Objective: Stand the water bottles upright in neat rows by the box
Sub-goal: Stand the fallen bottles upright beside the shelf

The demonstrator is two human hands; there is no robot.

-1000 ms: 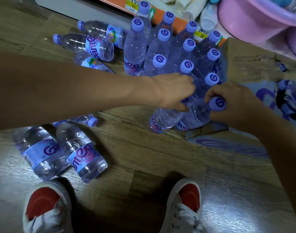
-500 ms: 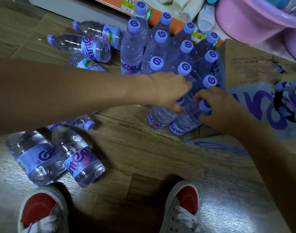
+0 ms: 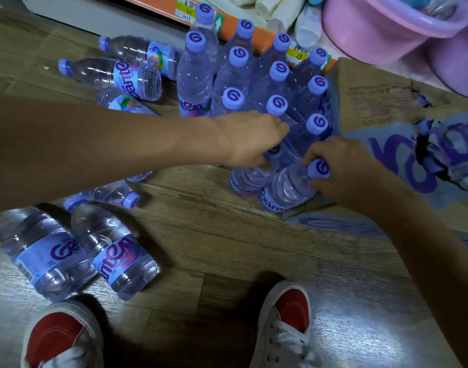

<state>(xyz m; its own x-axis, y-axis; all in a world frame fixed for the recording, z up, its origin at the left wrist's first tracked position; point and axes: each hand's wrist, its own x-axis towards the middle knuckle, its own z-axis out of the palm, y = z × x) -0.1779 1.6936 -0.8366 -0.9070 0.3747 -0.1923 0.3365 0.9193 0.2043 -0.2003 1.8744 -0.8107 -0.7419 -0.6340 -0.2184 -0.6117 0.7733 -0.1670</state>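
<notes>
Water bottles (image 3: 256, 75) stand in rows at 12 o'clock, beside the cardboard box (image 3: 381, 102). Left hand (image 3: 250, 140) and right hand (image 3: 341, 166) each clasp a front-row bottle, seating it upright. Next: fetch lying bottles (image 3: 81, 253) at 8 o'clock.

cap of the bottle (image 3: 250, 175) under the left hand (image 3: 250, 140) mostly covered, lying bottle (image 3: 122, 102) half hidden behind the left forearm, pink basin (image 3: 392, 25) cut by the top edge, box (image 3: 402, 144) cut by the right edge, shelf price tags (image 3: 186, 10) unreadable, both shoes (image 3: 283, 328) cropped at the bottom
</notes>
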